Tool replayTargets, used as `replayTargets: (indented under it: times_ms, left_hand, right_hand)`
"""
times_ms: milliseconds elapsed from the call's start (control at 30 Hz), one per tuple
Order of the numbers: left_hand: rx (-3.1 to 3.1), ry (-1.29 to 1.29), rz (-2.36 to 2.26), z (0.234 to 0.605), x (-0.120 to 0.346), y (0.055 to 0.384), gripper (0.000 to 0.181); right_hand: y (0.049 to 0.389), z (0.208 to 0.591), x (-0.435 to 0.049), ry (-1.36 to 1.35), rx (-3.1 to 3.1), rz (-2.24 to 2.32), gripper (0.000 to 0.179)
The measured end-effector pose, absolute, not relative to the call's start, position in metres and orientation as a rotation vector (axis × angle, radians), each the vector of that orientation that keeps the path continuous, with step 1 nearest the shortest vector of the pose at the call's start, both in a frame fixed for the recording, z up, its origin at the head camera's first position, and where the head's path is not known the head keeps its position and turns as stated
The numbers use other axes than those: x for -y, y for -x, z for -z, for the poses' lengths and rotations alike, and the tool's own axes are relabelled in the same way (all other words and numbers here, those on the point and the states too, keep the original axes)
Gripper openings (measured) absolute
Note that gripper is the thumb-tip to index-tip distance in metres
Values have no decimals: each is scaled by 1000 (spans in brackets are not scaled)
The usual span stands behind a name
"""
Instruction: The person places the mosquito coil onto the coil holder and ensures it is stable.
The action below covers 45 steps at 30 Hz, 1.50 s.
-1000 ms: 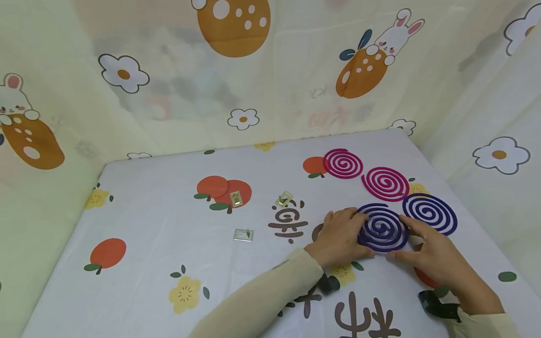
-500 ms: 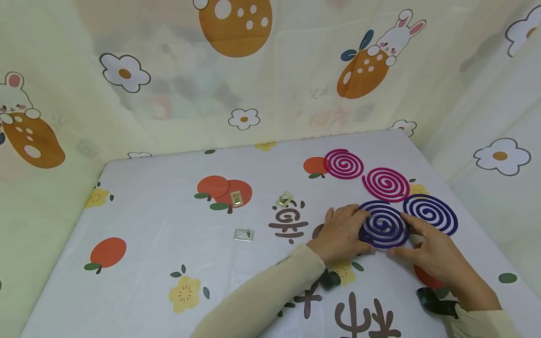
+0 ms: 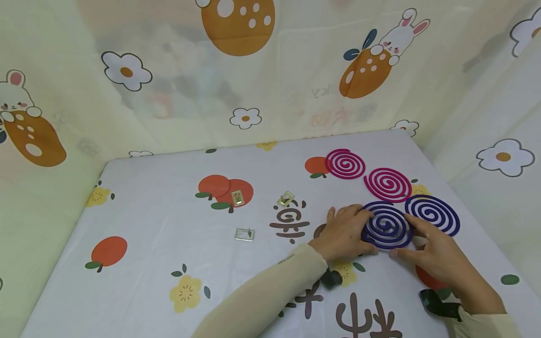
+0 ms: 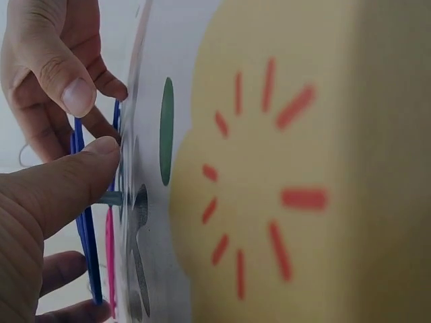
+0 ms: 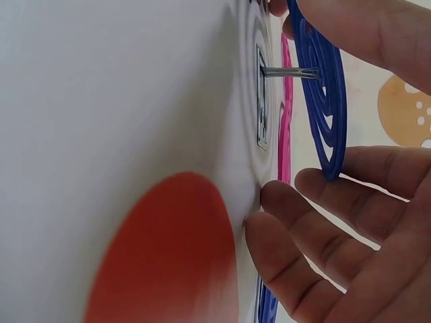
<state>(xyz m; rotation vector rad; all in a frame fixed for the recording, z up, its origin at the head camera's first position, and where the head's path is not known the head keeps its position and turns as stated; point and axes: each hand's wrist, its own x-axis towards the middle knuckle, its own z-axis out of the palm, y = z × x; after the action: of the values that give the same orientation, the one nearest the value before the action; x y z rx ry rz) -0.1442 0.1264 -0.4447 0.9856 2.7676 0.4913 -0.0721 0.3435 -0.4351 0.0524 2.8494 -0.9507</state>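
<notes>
A dark blue mosquito coil (image 3: 386, 226) lies level, raised a little over the tablecloth. My left hand (image 3: 341, 234) pinches its left rim, thumb on the near side and fingers beyond. At the right rim my right hand (image 3: 441, 253) holds the edge between thumb and fingers. Below the coil, the right wrist view shows a small metal stand (image 5: 261, 131) flat on the cloth. Its upright prong (image 5: 288, 72) reaches the middle of the coil. Seen from the left wrist, the coil (image 4: 91, 249) is edge-on between both hands.
Another blue coil (image 3: 431, 215) lies just right of the held one. Two magenta coils (image 3: 346, 164) lie farther back. Left of the hands are two gold-coloured stands (image 3: 237, 197) and a silver one (image 3: 244, 234). A printed curtain (image 3: 287, 89) hangs behind the table (image 3: 148, 211).
The held coil's near edge has risen slightly in the head view, and the coil has shifted a touch. Both hands keep nearly the same places at its rim.
</notes>
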Motion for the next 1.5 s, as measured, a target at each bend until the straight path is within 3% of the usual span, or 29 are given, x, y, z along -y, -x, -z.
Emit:
replayTargets:
  times_ms: [1500]
  left_hand:
    - [-2748, -963, -525, 447, -123, 143, 76]
  right_hand:
    - [68, 439, -344, -22, -2884, 948, 102]
